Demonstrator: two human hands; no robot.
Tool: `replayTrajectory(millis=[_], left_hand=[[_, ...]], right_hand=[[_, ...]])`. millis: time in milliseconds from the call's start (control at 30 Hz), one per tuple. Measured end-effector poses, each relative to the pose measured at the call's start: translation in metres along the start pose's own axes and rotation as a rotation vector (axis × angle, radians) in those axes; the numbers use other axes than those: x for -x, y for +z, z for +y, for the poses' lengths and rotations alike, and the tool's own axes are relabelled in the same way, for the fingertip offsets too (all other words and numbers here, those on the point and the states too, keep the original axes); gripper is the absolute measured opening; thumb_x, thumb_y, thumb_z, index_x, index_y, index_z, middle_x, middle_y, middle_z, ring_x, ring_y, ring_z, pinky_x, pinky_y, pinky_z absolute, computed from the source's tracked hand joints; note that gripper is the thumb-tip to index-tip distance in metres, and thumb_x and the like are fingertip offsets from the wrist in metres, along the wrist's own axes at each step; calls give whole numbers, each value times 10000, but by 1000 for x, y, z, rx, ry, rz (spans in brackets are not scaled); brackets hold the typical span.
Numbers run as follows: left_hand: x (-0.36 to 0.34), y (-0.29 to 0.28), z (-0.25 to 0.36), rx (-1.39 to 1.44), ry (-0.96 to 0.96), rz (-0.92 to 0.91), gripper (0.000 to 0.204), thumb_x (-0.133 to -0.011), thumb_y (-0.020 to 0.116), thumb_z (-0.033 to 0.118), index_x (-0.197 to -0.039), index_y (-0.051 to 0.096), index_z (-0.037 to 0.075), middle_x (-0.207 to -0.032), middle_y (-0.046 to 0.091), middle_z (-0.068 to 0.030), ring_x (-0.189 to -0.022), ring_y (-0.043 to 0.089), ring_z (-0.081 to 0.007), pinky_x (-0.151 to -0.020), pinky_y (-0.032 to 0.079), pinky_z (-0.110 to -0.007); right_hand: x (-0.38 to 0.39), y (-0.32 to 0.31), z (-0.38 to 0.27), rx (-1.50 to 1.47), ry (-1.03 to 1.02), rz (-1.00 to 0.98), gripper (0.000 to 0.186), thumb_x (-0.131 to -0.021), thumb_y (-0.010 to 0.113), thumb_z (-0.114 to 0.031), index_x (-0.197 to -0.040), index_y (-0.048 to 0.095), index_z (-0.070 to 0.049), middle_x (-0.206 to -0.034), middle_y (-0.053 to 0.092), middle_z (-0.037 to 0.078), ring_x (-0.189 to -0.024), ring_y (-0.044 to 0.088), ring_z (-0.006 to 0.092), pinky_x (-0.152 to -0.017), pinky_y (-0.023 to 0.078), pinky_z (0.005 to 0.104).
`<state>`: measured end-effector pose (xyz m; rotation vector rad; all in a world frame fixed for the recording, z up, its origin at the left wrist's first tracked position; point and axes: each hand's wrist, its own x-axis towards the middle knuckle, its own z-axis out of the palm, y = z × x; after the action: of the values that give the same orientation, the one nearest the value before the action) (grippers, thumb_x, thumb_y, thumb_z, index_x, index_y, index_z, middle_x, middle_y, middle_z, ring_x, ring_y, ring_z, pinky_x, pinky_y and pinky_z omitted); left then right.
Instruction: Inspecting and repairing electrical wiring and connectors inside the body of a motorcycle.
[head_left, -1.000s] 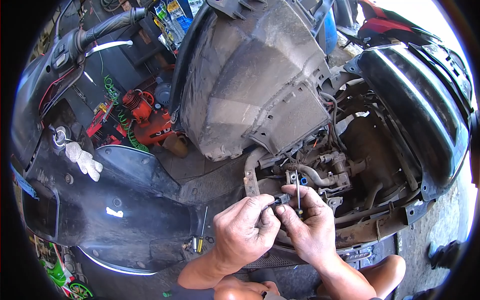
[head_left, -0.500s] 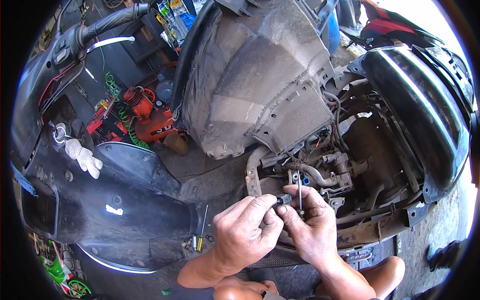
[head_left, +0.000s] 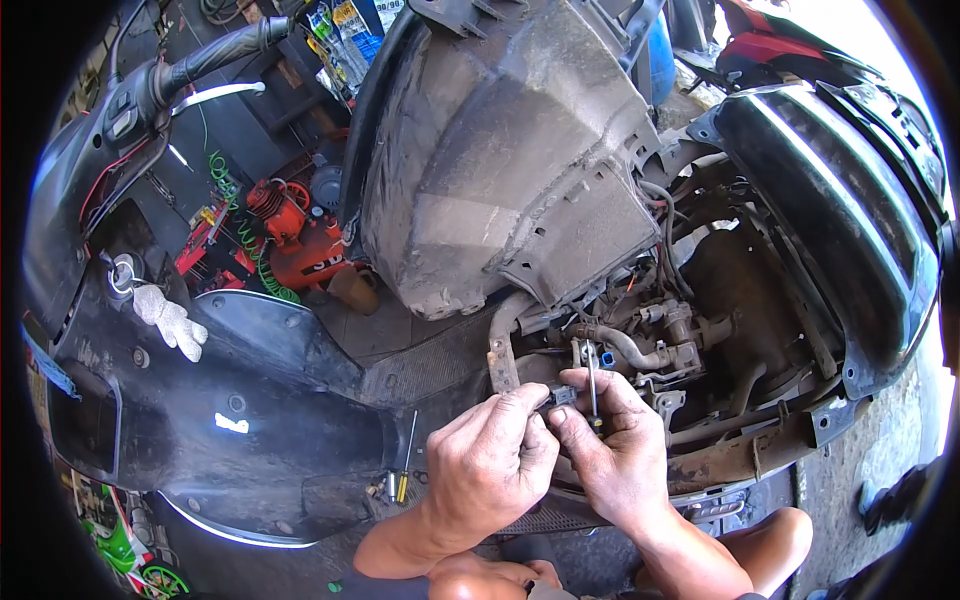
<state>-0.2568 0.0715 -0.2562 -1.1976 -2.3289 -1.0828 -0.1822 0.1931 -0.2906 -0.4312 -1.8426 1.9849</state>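
Note:
My left hand [head_left: 488, 462] is closed, thumb and forefinger pinched at a small black connector-like part [head_left: 560, 398]. My right hand [head_left: 618, 468] holds a slim screwdriver [head_left: 592, 375] upright in its curled fingers, with its thumb against the same black part. Both hands are over a scooter's exposed engine parts [head_left: 648, 345], near a metal frame tube [head_left: 505, 340] and a small blue connector [head_left: 607, 358]. Another screwdriver [head_left: 404, 485] with a yellow handle lies to the left of my hands.
A raised grimy plastic bin [head_left: 510, 160] fills the top middle. The scooter's handlebar [head_left: 215, 62] and a plush key charm [head_left: 170, 320] are at left, a black rear panel [head_left: 820, 220] at right. A red compressor [head_left: 305, 262] and tools stand behind. Someone's dark shoe [head_left: 895, 505] shows at lower right.
Very little differs. Both hands stay around the black part, shifted very slightly upward and left since half a second ago.

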Motion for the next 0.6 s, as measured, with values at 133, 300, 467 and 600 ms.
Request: replayTrajectory(millis=[133, 300, 467, 600], left_hand=[[0, -1, 2, 15, -41, -20, 253, -804, 642, -14, -1054, 681, -23, -823, 702, -174, -593, 685, -244, -543, 531, -344], [-2, 0, -4, 5, 38, -28, 305, -813, 653, 22, -1113, 668, -31, -842, 700, -182, -641, 709, -242, -570, 547, -350], [0, -3, -7, 25, -34, -66, 442, -821, 745, 106, -1228, 626, -19, -869, 690, -154, -727, 720, -260, -636, 578, -359], [-2, -5, -5, 220, -208, -115, 415, -832, 773, 91, -1209, 650, -31, -897, 705, -153, -722, 721, -191, -621, 573, -312]], right_hand=[[2, 1, 0, -18, 15, -9, 298, -937, 650, 52, -1231, 601, 30, -969, 648, 39, -891, 587, 57, -791, 517, 208], [1, 2, 5, 13, -46, 34, 281, -925, 688, -41, -1195, 643, 22, -902, 725, 121, -817, 632, 77, -737, 538, 264], [1, 7, 7, 58, -75, 30, 313, -907, 676, -22, -1214, 630, 17, -924, 721, 152, -842, 694, 138, -771, 555, 290], [0, 8, 1, 80, -67, 12, 333, -921, 633, -13, -1251, 604, 17, -927, 710, 172, -826, 705, 172, -755, 558, 304]])
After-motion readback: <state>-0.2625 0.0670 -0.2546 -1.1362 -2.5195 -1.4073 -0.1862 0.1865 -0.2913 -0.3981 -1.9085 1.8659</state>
